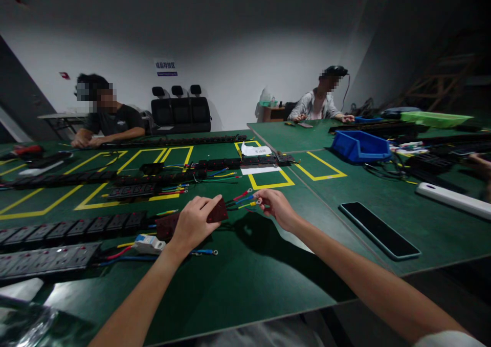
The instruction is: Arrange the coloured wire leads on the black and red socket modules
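Observation:
My left hand (194,221) is closed around a dark red socket strip (218,211), palm down, over the front of the table. From the strip's right end come a red wire (241,195), a blue wire (244,199) and a yellow-green wire (247,205), tipped with ring terminals. The fingertips of my right hand (278,209) are pinched at the ends of the blue and yellow-green wires; which one they grip is hard to tell. Left of my hands lie black socket strips (49,257) and a white circuit breaker (149,244) with coloured wires.
Yellow tape marks the green table (245,296). A phone (378,229), a blue bin (358,146) and a white bar (454,198) lie to the right. Further socket strips (134,189) stretch behind my hands. Two people sit across the table; another hand (481,165) shows at the right edge.

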Motion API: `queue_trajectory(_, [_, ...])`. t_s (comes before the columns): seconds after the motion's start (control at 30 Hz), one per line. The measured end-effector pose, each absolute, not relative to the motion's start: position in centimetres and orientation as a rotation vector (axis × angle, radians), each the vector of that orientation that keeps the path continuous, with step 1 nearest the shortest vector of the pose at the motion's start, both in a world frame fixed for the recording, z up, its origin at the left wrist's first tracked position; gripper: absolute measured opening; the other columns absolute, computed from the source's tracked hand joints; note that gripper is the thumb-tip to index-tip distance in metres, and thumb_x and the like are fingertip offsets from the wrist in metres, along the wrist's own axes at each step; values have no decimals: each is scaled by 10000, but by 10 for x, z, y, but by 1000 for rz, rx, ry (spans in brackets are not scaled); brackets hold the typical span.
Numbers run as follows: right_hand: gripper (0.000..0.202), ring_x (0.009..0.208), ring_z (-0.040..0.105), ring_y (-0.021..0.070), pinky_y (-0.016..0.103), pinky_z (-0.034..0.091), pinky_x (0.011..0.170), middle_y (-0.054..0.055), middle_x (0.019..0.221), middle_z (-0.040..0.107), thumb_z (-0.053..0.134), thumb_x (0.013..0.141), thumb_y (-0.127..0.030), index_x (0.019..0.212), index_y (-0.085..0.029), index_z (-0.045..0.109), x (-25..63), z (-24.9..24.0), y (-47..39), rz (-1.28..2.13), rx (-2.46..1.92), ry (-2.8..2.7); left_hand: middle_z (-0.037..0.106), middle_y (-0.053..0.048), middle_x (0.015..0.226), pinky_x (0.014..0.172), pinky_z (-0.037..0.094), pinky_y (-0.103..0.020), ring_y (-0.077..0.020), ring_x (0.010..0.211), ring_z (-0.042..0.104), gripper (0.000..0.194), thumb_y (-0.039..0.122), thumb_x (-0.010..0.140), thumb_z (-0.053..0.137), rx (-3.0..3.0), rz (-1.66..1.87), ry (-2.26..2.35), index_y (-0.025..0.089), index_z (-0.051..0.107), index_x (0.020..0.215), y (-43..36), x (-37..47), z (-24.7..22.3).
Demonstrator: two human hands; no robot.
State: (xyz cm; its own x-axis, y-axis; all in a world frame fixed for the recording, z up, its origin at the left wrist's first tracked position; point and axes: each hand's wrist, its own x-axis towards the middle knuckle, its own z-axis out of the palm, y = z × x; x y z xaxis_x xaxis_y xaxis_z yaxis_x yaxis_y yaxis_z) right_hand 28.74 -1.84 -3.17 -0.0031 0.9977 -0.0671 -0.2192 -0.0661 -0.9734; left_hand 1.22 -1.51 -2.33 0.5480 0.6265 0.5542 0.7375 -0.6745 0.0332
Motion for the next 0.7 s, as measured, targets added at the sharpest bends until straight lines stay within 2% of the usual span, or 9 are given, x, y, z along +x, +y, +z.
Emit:
queue_trajectory(0.27, [207, 559, 469, 94, 203, 293, 431, -18, 688, 547, 692, 694, -357, 790, -175, 708, 285, -29, -21, 1247, -1143, -1082, 687, -93, 1095, 869, 530, -426, -284, 987, 618, 728, 155, 732, 836, -2589, -801, -1145, 169, 561, 1406, -15, 12, -23])
queue_trajectory(0.4, [210, 516, 428, 86, 203, 285, 428, -40, 611, 512, 722, 686, -366, 777, -180, 694, 284, -30, -20, 1216, -1180, -1112, 684, -93, 1106, 881, 526, -427, -281, 995, 613, 720, 155, 742, 828, -2595, -794, -1153, 174, 556, 1409, -15, 12, -23])
queue_trajectory(0.7, [262, 496, 393, 87, 225, 290, 445, -48, 597, 498, 751, 740, -442, 755, -193, 669, 288, -33, -21, 1121, -1131, -1252, 681, -91, 1109, 882, 525, -424, -280, 995, 609, 734, 154, 734, 840, -2595, -789, -1148, 169, 552, 1410, -16, 12, -23])
